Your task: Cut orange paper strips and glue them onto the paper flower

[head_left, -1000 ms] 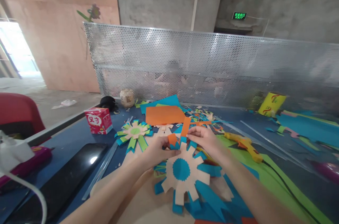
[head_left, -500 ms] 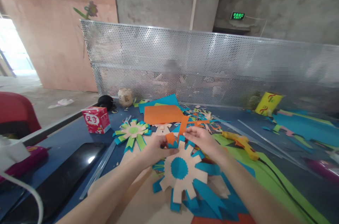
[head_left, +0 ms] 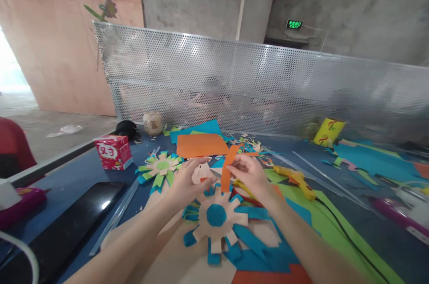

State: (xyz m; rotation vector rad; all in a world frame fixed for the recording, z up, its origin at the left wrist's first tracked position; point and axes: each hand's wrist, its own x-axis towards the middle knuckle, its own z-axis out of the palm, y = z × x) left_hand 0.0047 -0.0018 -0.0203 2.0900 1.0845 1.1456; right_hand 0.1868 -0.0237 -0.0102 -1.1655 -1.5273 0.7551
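Observation:
My right hand (head_left: 250,175) pinches an orange paper strip (head_left: 226,176), which stands nearly upright above the table. To its left, my left hand (head_left: 187,182) has its thumb and fingers apart and holds nothing. A small orange piece shows just beneath its fingers. Below both hands lies a beige and blue paper flower (head_left: 216,215) with a blue round centre and square-ended petals. Yellow handles (head_left: 244,188), seemingly of scissors, show partly under my right hand. A second flower (head_left: 163,165), beige, green and blue, rests left of my left hand.
An orange sheet (head_left: 201,145) and paper scraps lie behind the hands. At right are a yellow glue gun (head_left: 296,180) with a black cable and a yellow roll (head_left: 329,132). A red box (head_left: 113,152) and a black phone-like slab (head_left: 67,226) are left. A perforated metal screen (head_left: 187,78) stands behind.
My left hand has let go of the orange paper and opened, moving slightly left. The orange strip now hangs straighter in my right hand. The view has shifted a little.

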